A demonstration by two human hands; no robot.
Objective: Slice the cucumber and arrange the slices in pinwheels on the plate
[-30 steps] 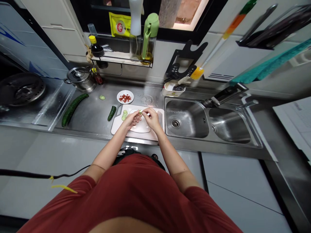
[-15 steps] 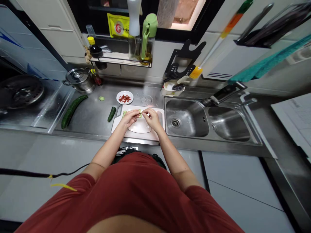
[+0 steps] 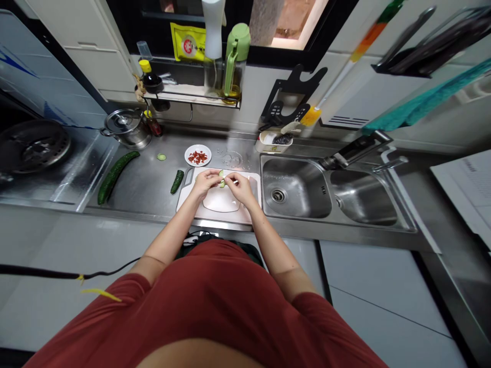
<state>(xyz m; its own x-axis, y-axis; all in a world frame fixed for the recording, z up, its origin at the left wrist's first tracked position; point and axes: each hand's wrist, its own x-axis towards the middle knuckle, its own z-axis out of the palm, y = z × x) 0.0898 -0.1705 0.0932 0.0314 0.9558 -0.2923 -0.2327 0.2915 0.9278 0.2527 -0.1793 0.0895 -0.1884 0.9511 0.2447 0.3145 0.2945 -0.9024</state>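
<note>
Above a white cutting board (image 3: 245, 212), my left hand (image 3: 207, 183) and my right hand (image 3: 238, 186) meet with their fingers pinched on pale green cucumber slices (image 3: 222, 179). The slices show between the fingertips; which hand bears more of them is hard to tell. To the left of the board lies a short cucumber piece (image 3: 177, 182). A white plate (image 3: 187, 156) with chopped red pieces (image 3: 198, 157) stands behind the board. One cucumber slice (image 3: 161, 157) rests alone on the steel counter.
A long cucumber (image 3: 115, 176) lies at the left, near a lidded pot (image 3: 128, 130) and a small red bottle (image 3: 153, 124). The double sink (image 3: 295, 186) is right of the board. A bottle rack (image 3: 184, 94) hangs above the counter.
Both hands stay over the board, with small finger movements around the slices. The slices between the fingertips show slightly differently. The whole view has shifted a little.
</note>
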